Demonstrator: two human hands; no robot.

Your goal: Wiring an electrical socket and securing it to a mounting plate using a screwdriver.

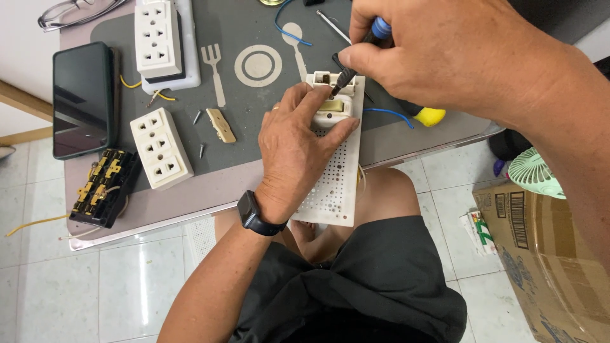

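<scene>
Cardboard box (553,267), brown with a barcode label, sits at four o'clock; your left hand (295,149) presses the perforated board (333,184), your right hand (432,54) pinches a screwdriver (356,57).

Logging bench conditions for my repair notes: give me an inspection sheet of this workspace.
Surface: grey mat on a small table.
Job's things: white perforated board with a switch; screwdriver tip at its top.
Clutter: two white socket blocks, black terminal base, phone, glasses, loose screws.
Grippers: left hand pressing the board; right hand gripping the screwdriver.
Cables: blue wire, yellow wires.
Surroundings: tiled floor, cardboard box, green fan.
</scene>
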